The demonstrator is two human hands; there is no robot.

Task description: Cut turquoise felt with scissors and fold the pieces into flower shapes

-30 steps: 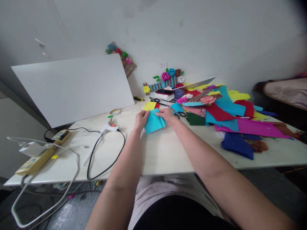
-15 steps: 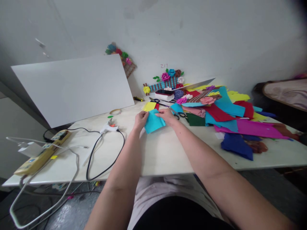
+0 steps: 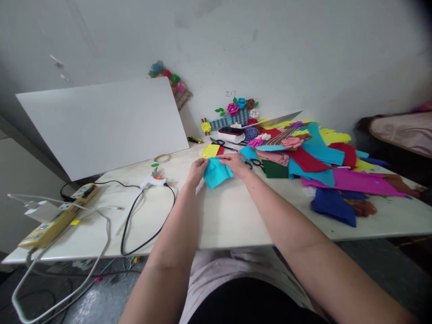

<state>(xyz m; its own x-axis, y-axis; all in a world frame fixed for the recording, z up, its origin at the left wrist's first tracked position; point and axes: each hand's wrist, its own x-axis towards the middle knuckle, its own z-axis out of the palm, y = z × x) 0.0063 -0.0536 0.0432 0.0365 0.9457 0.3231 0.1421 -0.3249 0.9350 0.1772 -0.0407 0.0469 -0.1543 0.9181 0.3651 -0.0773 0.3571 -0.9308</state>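
Both my hands hold one piece of turquoise felt (image 3: 216,174) on the white table (image 3: 229,216). My left hand (image 3: 197,170) pinches its left edge, fingers closed. My right hand (image 3: 236,164) grips its upper right edge, fingers curled over it. A yellow felt piece (image 3: 209,150) lies just beyond the turquoise one. Black-handled scissors (image 3: 254,162) rest right of my right hand.
A heap of coloured felt sheets (image 3: 320,166) covers the table's right half. A glue gun (image 3: 153,181) with a black cord, a tape roll (image 3: 162,158) and a yellow power strip (image 3: 57,216) lie to the left. A big white board (image 3: 101,121) leans on the wall. Felt flower decorations (image 3: 236,112) stand at the back.
The turquoise felt's top edge has been drawn down and bunched slightly between my hands. Both hands stay almost in place.
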